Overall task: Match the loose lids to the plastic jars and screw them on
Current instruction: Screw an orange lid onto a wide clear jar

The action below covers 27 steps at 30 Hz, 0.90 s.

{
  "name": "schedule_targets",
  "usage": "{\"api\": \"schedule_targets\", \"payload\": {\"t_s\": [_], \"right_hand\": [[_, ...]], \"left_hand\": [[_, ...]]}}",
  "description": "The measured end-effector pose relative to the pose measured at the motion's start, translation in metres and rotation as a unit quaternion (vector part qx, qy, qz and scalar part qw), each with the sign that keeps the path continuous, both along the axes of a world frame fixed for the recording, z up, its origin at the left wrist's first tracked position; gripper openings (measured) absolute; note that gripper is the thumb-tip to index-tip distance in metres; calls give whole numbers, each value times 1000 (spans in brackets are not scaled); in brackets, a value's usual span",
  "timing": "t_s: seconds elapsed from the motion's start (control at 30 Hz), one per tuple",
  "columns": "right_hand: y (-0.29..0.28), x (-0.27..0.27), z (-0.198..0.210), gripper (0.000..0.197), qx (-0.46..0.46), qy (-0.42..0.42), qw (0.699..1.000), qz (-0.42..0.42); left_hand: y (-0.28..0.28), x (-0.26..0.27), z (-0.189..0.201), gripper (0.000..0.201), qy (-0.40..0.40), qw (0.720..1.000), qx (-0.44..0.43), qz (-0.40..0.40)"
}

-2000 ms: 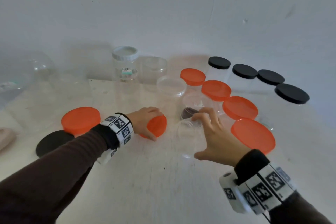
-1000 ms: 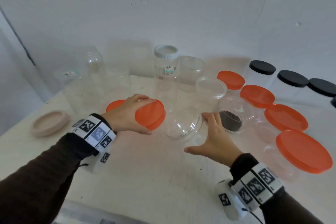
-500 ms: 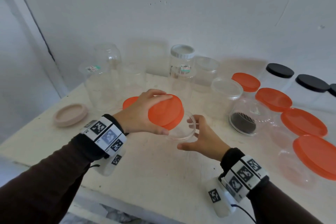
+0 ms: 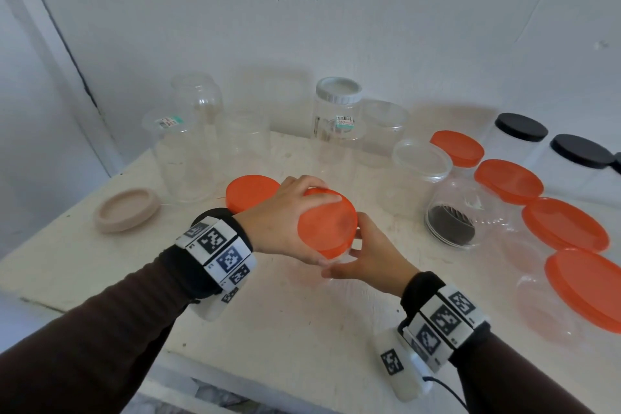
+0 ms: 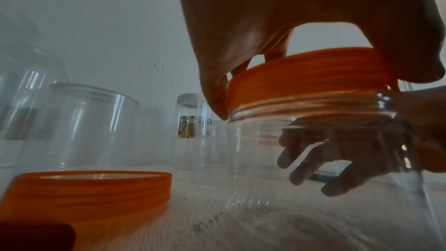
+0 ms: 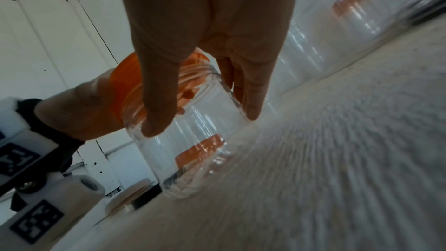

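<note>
Left hand is gripping the orange lid by its rim, sitting on top of the clear jar mouth, slightly tilted, threads just meeting. Right hand is wrapping the jar wall from the right, thumb and fingers curled around it, jar base near the surface. Lid lies directly above the jar along its upright axis; next move is probably a twist by the left grip.

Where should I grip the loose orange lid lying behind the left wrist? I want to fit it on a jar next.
Take the spare orange lid by its ribbed side wall, from above, thumb and fingers on opposite edges. It lies flat on the table, so only the rim offers purchase. The left hand grips its orange lid the same way.
</note>
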State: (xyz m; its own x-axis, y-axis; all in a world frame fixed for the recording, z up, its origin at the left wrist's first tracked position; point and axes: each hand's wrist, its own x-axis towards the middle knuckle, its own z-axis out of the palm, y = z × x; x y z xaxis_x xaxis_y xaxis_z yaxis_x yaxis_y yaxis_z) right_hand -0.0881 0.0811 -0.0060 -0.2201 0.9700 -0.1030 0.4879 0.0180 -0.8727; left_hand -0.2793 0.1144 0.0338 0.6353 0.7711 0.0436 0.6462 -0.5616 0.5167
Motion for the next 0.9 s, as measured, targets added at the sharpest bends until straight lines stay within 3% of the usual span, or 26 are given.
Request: {"api": "schedule_targets", "payload": {"t_s": [0.2,0.6,0.9], "right_hand": [[4,1,-2,89,11,7,1000,11],[31,4,0,88,9,9,999,46],[54,12,-2,97,4,-20,997,69]], "left_hand": [[5,2,-4,91,28,1000,-4,2],[19,0,-5,96,36,999,-1,21],[33,0,-16,123,-63,992,-68,80]]}}
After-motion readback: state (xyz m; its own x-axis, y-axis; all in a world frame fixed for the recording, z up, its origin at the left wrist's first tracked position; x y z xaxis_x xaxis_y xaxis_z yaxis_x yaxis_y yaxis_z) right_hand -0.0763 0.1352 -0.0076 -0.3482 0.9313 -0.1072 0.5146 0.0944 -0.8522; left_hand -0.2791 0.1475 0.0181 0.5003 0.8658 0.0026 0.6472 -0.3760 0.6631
